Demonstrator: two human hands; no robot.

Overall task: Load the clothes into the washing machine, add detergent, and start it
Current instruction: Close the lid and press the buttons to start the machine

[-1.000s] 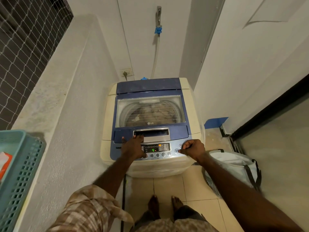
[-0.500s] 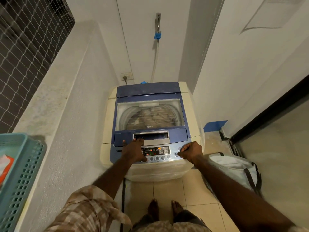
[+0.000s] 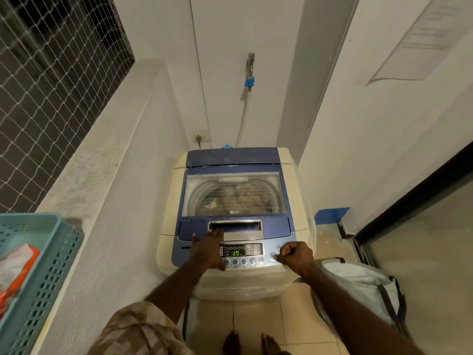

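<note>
Now the green display (image 3: 235, 253) on the cream-and-blue top-loading washing machine (image 3: 234, 190) reads 17, not 4, right hand (image 3: 297, 256) curled shut pressing a round silver button (image 3: 272, 256), left hand (image 3: 208, 248) spread flat — likely started.

Head view, looking down, washing machine (image 3: 235, 201) near

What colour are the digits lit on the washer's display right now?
Green digits on the dark display of the washing machine, seen in the head view.

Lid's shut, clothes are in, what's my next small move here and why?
Probably lift the right hand off the button at the panel's right end and check the cycle runs: the display shows a green 17, and clothes show through the closed lid.
</note>
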